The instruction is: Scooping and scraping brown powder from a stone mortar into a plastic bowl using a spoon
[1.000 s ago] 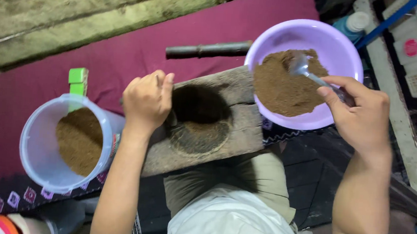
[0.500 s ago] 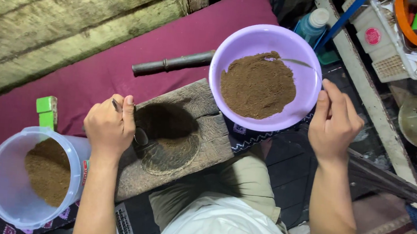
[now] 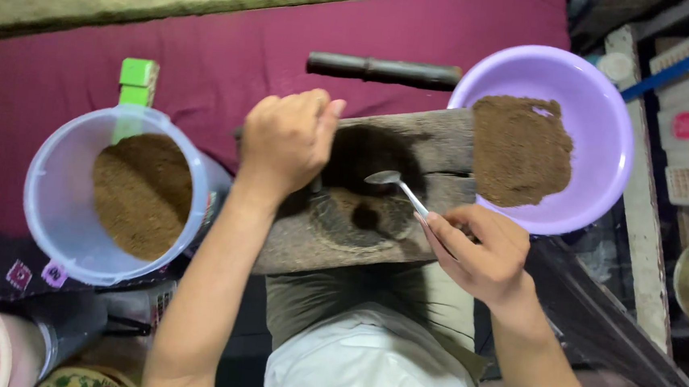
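I see the wooden block (image 3: 377,196) lying across the lap at centre frame, its dark hollow (image 3: 364,195) facing up, probably so both hands can work over it. My left hand (image 3: 287,145) is curled shut at the hollow's left rim; I cannot tell what it grips. My right hand (image 3: 477,255) pinches the handle of a metal spoon (image 3: 397,187), bowl hanging over the hollow. The purple bowl (image 3: 609,115) of brown powder sits upper right, the clear tub (image 3: 45,197) of powder at left.

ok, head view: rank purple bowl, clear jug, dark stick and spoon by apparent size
1-2. purple bowl and clear jug: look about alike, no ranking.
3. dark stick.
4. spoon, held by the right hand.
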